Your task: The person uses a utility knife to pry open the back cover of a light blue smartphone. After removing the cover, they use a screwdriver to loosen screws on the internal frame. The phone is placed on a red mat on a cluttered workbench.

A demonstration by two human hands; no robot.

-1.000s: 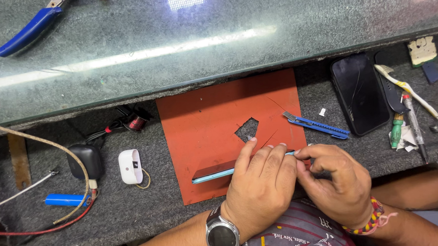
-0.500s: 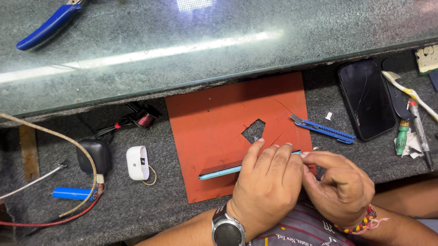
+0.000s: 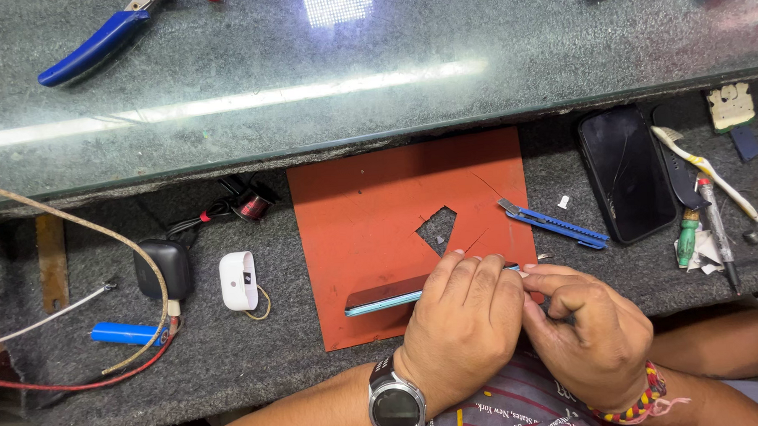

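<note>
Left hand [image 3: 465, 319] clamped over light-blue phone [image 3: 382, 295] on red mat [image 3: 362, 213], right hand [image 3: 589, 332] pinching its near end.

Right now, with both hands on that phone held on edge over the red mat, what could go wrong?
1. The phone stands on its thin edge under the left hand; it could slip or tip flat.
2. The right hand pinches at its end; prying there might crack the screen.
3. The blue utility knife lies close by, a possible cut hazard.
</note>
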